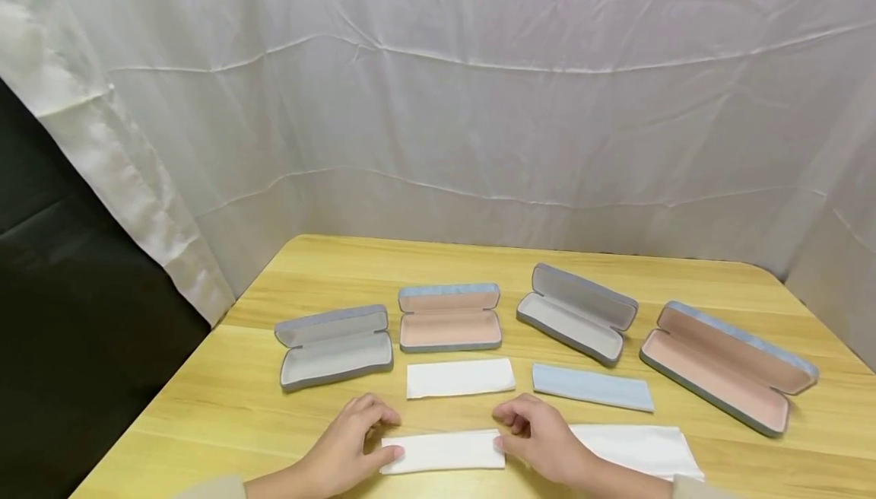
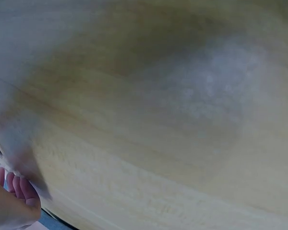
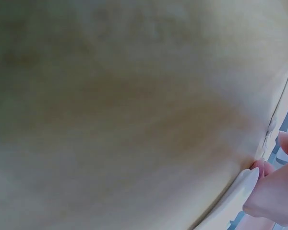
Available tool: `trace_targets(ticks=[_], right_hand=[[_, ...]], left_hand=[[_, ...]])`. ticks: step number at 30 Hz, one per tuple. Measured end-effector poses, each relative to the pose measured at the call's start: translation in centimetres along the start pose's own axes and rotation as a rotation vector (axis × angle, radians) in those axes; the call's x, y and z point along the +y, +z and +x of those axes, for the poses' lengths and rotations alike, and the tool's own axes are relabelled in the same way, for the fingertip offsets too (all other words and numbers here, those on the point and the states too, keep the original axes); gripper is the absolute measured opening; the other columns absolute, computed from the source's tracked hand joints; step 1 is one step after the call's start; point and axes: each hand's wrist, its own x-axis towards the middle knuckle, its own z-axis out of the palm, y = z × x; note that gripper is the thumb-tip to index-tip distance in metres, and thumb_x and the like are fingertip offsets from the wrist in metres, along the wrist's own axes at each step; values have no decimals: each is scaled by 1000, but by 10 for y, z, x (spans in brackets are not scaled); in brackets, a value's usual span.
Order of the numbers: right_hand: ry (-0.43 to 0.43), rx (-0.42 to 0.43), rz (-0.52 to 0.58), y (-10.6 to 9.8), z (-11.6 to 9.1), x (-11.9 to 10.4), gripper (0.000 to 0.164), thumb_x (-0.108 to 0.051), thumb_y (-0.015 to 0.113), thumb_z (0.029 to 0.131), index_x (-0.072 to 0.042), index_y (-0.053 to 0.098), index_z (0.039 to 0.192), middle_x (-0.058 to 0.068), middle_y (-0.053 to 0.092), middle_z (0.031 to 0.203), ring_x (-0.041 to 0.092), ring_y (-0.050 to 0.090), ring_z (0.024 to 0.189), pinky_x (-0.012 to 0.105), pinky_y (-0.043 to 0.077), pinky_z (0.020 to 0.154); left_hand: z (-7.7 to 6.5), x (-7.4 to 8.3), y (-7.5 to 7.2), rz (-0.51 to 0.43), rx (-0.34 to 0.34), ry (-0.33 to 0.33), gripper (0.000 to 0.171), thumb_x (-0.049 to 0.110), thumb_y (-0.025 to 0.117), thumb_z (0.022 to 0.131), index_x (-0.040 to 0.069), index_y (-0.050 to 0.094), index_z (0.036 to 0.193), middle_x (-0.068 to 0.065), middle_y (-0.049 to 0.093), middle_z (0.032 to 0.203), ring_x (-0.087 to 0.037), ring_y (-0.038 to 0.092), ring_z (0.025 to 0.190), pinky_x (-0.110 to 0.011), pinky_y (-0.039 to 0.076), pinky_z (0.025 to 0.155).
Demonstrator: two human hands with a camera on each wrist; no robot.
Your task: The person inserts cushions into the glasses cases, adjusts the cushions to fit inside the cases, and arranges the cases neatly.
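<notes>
A folded white cloth (image 1: pixel 445 452) lies flat near the table's front edge, between the two hands. My left hand (image 1: pixel 345 442) is at its left end; the thumb tip rests on the cloth and the bent fingers arch past its far corner. At the opposite end my right hand (image 1: pixel 547 438) has its thumb on the cloth's edge, its index finger apart from the thumb and its other fingers curled. A second folded white cloth (image 1: pixel 461 378) lies just beyond, beside a folded light blue cloth (image 1: pixel 592 387). The right forearm partly covers another white cloth (image 1: pixel 636 446).
Behind the cloths stand several open glasses cases: a grey-lined case (image 1: pixel 335 354), a pink-lined case (image 1: pixel 450 328), another grey-lined case (image 1: pixel 575 320) and a pink-lined case (image 1: pixel 718 373) at the right. A pale curtain (image 1: pixel 479 119) hangs behind the wooden table (image 1: pixel 226 400).
</notes>
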Motion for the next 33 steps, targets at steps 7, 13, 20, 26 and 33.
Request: trace_targets(ticks=[7,13,20,26,33], right_hand=[[39,-31,-85,1,4,0,21,-7,73,76,-1,62,93,2,49,83,2,39,70,19,38,60],[27,-40,-144,4,5,-2,18,-5,73,76,-7,57,85,0,46,81,2,37,69,19,36,60],[-29,-38,-207,6,6,-3,17,-3,71,75,-8,55,76,-1,45,78,0,37,68,18,36,59],[-16,-64,-181,6,7,-4,17,-2,70,75,-7,54,74,-1,46,73,-1,37,65,18,34,57],[52,-62,-56,5,8,-9,13,1,64,81,-4,51,80,1,50,73,3,42,62,19,37,55]], left_hand=[[0,0,-3,-46,-10,-30,21,28,68,83,12,63,95,6,56,94,-3,46,83,-20,45,72],[1,1,-5,-51,-32,-51,14,22,71,80,13,62,85,6,54,85,-2,43,78,-20,42,69],[6,5,-8,-14,-87,-117,14,16,73,78,12,59,75,5,51,77,-1,40,72,-19,38,63],[12,12,-11,-70,-127,-137,14,9,71,78,9,57,73,3,53,73,0,43,66,-18,38,59],[15,13,-15,-181,-104,-172,12,2,68,80,3,56,77,0,52,71,-4,44,61,-17,39,54]])
